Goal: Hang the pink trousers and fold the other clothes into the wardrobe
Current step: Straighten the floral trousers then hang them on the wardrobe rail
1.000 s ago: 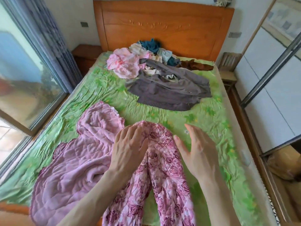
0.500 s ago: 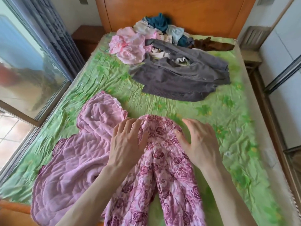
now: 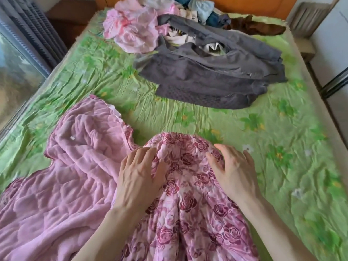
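Observation:
Pink trousers with a dark rose print point(image 3: 188, 200) lie on the green bed sheet point(image 3: 207, 119), waistband toward the headboard. My left hand point(image 3: 139, 178) rests on the left side of the waistband, fingers slightly bent into the fabric. My right hand point(image 3: 233, 172) lies on the right side of the waistband, fingers spread and relaxed. A plain pink quilted garment point(image 3: 62, 176) is spread out to the left, partly under the trousers. Grey clothes point(image 3: 212, 72) lie further up the bed.
A heap of mixed clothes sits near the headboard: a crumpled pink floral piece point(image 3: 131, 29), light blue fabric point(image 3: 203, 8) and a brown garment point(image 3: 258, 27). A window with grey curtains point(image 3: 28, 38) runs along the left. White wardrobe doors point(image 3: 333, 49) stand at the right.
The view has tilted down and moved closer to the bed. My right hand came down from the air onto the right side of the waistband. My left hand stayed on the left side.

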The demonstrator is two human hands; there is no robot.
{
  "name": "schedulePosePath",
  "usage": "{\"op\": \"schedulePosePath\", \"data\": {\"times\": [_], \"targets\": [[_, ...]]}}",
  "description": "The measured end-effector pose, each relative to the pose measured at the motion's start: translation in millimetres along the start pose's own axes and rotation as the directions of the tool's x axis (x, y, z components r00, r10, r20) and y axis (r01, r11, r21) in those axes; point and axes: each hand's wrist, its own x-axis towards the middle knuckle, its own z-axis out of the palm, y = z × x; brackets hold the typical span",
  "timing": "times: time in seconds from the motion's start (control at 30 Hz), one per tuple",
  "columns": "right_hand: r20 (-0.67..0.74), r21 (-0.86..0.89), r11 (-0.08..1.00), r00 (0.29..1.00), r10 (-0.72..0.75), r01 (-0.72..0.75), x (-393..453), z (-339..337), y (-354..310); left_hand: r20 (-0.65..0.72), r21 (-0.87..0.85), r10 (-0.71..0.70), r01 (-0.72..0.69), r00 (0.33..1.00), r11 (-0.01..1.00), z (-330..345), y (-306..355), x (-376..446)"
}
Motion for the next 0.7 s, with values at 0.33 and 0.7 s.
{"op": "schedulePosePath", "data": {"times": [0.33, 0.7], "targets": [[0.192, -0.028, 0.988, 0.969, 0.152, -0.150, 75.4, 93.2, 36.0, 0.127, 0.090, 0.015, -0.026, 0.992, 0.996, 107.8, -55.4, 50.2], [0.445, 0.335, 0.718, 0.774, 0.451, -0.610, 111.3, 137.5, 51.0, 0.292, 0.046, -0.316, 0.316, 0.903, 0.947, 149.8, -74.9, 76.6]]}}
